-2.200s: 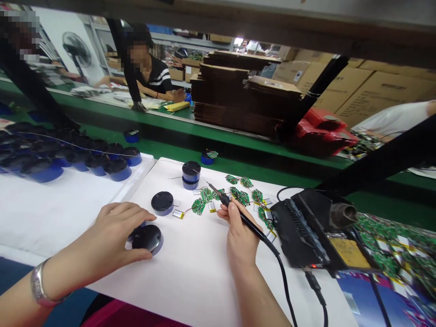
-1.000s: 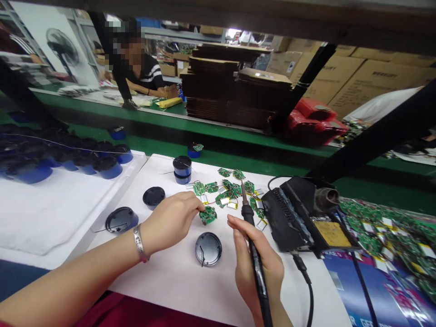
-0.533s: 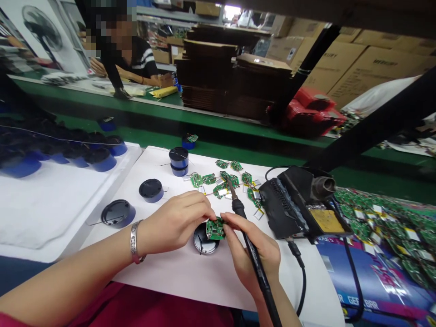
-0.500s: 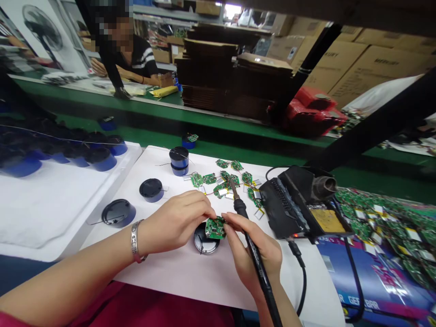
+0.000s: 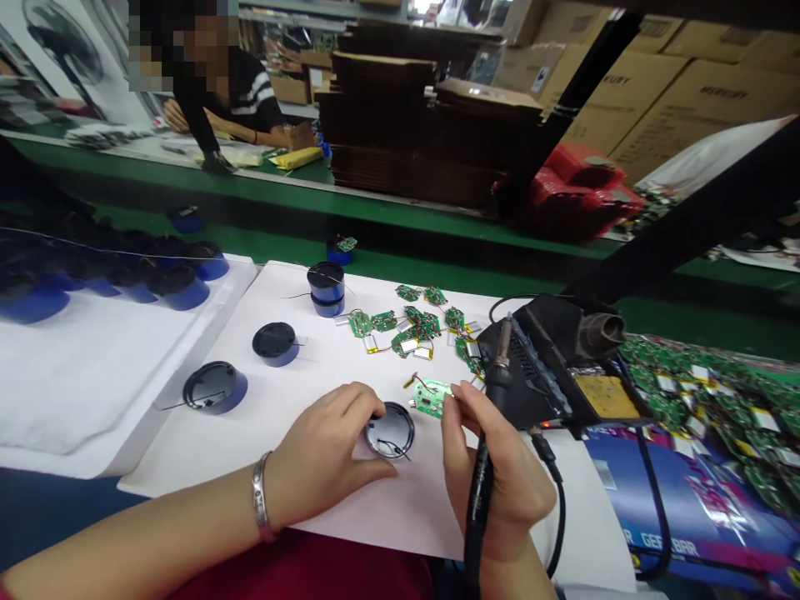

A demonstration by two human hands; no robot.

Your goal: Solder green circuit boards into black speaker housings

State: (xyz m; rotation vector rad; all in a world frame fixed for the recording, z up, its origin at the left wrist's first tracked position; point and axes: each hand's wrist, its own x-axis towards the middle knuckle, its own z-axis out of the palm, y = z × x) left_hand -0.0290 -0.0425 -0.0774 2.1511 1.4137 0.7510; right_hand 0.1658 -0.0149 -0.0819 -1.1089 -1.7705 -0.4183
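**Circuit board (image 5: 430,397) pinched just right of the open round casing (image 5: 395,423)**

The left hand (image 5: 331,442) lightly grasps the casing from its left side, fingertips on the upper rim; the thumb seems to touch the lower side, though the contact is hard to see. The right hand (image 5: 503,475) pinches the circuit board's right edge between thumb and fingertips, with the soldering iron (image 5: 480,492) held against the palm, tip upward in front of the soldering station (image 5: 537,375). The board is above the white work sheet (image 5: 366,521), near the casing but apart from it.

A strip of bare sheet runs between the casing and the sheet's near edge. Leftward, past the left hand, two dark casings (image 5: 216,387) stand apart, the nearer one close to the foam tray (image 5: 125,375). Beyond the held board, a cluster of wired boards (image 5: 409,333) narrows the room toward the far edge; the station bounds the right.
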